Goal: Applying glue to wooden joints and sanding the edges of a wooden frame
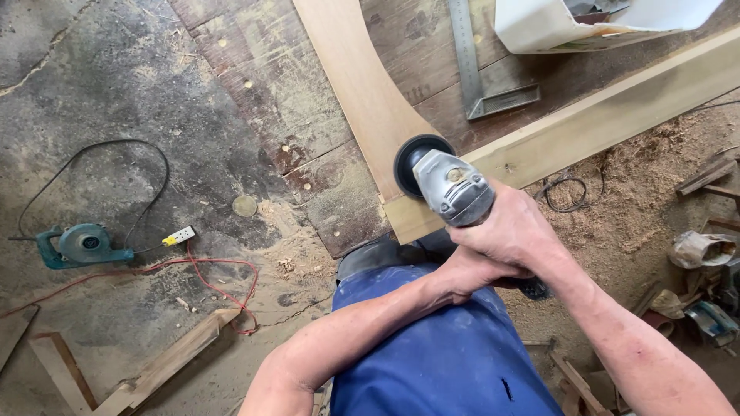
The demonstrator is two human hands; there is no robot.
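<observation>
A workshop floor [116, 92] of grey, cracked concrete fills the left of the frame, dusted with sawdust that thickens into a heap at the right. Across the upper middle lies a dark, worn table [308, 115] of boards carrying the work.

On it, a long pale beam [617, 108] runs from the upper right down to the centre, its long axis slanting down-left. A curved wooden piece [362, 85] comes down from the top centre and meets the beam's near end at a joint in the middle of the frame. A steel square [482, 85] lies above the beam, with a white box [555, 27] in the upper right corner.

An angle grinder [443, 181] sits right on that joint, its black disc at the upper left of its grey head, resting on the curved piece where it meets the beam. The body points down-right toward the person.

The right hand [516, 227] is nearer the head, fingers wrapped tight around the body just behind it. The left hand [470, 273] lies below and behind, closed around the rear grip, partly hidden.

At far left, a teal power tool [81, 245] with its black cord lies on the floor, well apart.
</observation>
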